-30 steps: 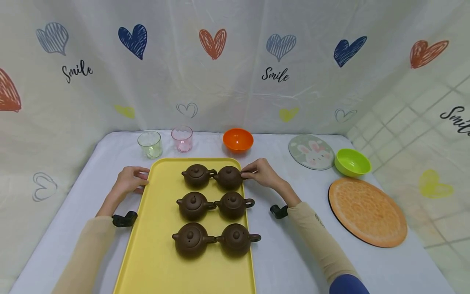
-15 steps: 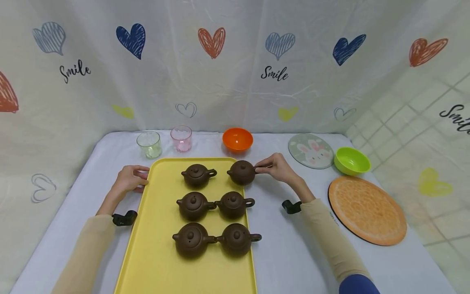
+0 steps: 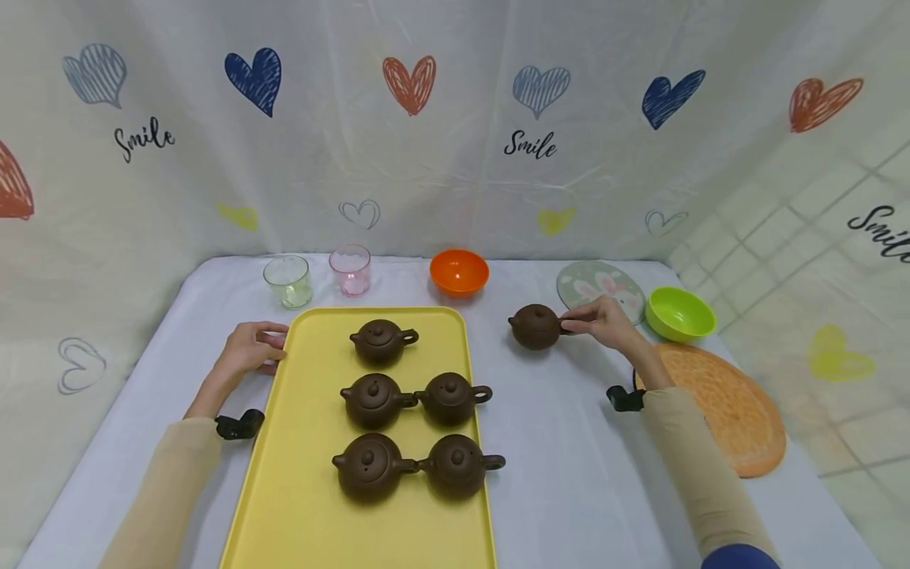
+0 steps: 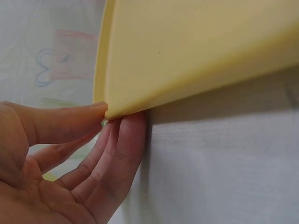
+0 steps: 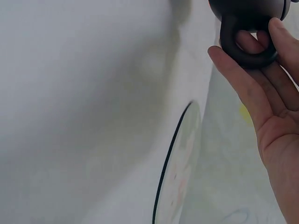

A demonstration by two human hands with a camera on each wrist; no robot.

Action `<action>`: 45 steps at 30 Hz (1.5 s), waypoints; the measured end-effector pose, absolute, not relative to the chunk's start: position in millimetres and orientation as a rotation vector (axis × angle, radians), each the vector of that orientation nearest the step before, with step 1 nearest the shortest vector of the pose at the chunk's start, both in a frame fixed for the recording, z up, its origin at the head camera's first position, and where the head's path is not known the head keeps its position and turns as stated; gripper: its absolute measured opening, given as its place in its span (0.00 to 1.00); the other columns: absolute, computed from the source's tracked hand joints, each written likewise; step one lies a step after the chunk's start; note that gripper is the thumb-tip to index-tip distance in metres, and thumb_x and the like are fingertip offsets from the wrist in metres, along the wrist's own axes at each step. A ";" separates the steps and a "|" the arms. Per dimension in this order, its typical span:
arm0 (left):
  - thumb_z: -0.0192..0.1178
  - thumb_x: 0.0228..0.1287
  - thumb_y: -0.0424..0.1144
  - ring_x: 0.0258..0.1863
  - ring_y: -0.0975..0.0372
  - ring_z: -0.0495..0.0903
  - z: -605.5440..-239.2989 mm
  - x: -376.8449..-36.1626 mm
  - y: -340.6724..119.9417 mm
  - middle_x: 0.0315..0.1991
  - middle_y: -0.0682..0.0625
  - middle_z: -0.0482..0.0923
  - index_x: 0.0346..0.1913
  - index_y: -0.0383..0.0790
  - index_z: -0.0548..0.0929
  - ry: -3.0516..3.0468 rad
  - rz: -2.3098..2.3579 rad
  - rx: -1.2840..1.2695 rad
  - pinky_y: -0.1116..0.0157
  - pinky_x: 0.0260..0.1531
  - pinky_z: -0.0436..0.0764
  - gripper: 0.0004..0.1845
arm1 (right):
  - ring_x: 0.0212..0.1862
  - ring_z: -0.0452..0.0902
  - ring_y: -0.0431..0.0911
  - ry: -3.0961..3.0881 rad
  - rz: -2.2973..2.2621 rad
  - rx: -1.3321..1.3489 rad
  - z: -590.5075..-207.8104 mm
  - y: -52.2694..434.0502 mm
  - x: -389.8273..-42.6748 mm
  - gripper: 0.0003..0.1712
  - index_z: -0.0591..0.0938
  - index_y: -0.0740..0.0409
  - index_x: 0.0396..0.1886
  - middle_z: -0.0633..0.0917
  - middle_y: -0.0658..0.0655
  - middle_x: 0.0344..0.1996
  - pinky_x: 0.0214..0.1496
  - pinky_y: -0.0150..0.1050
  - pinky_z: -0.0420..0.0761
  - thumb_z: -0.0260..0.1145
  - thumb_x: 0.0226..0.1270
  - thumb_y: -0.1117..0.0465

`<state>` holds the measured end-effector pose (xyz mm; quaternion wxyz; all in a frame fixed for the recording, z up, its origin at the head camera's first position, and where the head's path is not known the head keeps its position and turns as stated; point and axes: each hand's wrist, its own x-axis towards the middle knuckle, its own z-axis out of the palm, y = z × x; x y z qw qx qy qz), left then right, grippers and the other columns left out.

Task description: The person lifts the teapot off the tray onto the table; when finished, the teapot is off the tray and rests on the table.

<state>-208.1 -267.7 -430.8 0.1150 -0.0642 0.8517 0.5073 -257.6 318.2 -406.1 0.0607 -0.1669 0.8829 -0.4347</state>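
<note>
Head: my right hand (image 3: 600, 322) pinches the teapot (image 3: 535, 326) by its handle, right of the tray (image 3: 306, 506), above the cloth. Left wrist: my left hand (image 4: 65, 163) pinches the tray's smooth rim. Right wrist: fingers (image 5: 238, 84) curl round the ring handle (image 5: 245, 49); matte, rigid clay, probably brittle, lid likely loose.

Heart-printed curtain (image 3: 455, 126) backs a white-clothed table (image 3: 562, 442).

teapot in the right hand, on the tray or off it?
Off. The right hand holds the teapot by its handle, right of the yellow tray.
</note>
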 end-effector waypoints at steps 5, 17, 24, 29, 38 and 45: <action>0.61 0.55 0.22 0.26 0.65 0.79 -432.4 -208.2 -267.2 0.37 0.42 0.77 0.62 0.21 0.68 2.483 1.510 -0.182 0.63 0.27 0.86 0.29 | 0.37 0.85 0.37 2.650 -1.337 -0.418 -406.5 344.8 -254.0 0.15 0.83 0.75 0.44 0.86 0.67 0.38 0.42 0.25 0.80 0.67 0.63 0.66; 0.60 0.54 0.22 0.25 0.63 0.79 -429.7 -208.5 -265.3 0.36 0.41 0.77 0.60 0.20 0.70 2.525 1.459 -0.193 0.64 0.25 0.85 0.28 | 0.35 0.84 0.37 2.632 -1.391 -0.417 -417.8 361.9 -250.9 0.13 0.83 0.77 0.42 0.86 0.69 0.38 0.41 0.25 0.80 0.68 0.61 0.69; 0.58 0.53 0.21 0.24 0.64 0.80 -430.8 -208.2 -265.4 0.33 0.43 0.80 0.59 0.19 0.70 2.539 1.477 -0.201 0.64 0.24 0.85 0.27 | 0.36 0.82 0.34 2.706 -1.267 -0.383 -421.0 363.8 -252.9 0.14 0.84 0.73 0.43 0.85 0.69 0.41 0.41 0.24 0.79 0.67 0.63 0.65; 0.59 0.54 0.22 0.24 0.64 0.80 -430.2 -207.9 -264.6 0.34 0.42 0.80 0.60 0.20 0.70 2.532 1.468 -0.204 0.64 0.24 0.85 0.27 | 0.36 0.81 0.30 2.769 -1.213 -0.380 -414.5 359.2 -254.1 0.16 0.84 0.72 0.45 0.86 0.66 0.40 0.41 0.22 0.77 0.68 0.62 0.62; 0.61 0.54 0.22 0.24 0.64 0.80 -429.0 -209.5 -263.7 0.34 0.42 0.80 0.60 0.20 0.70 2.511 1.477 -0.205 0.63 0.25 0.85 0.28 | 0.42 0.79 0.27 2.786 -1.342 -0.390 -381.1 304.8 -256.5 0.23 0.82 0.67 0.53 0.84 0.65 0.48 0.45 0.20 0.76 0.67 0.65 0.57; 0.61 0.54 0.23 0.24 0.64 0.80 -431.7 -209.6 -264.5 0.36 0.42 0.80 0.61 0.22 0.70 2.522 1.442 -0.242 0.64 0.25 0.85 0.28 | 0.48 0.83 0.49 2.699 -1.287 -0.525 -374.4 234.3 -271.3 0.21 0.84 0.64 0.50 0.86 0.60 0.45 0.51 0.41 0.82 0.69 0.62 0.55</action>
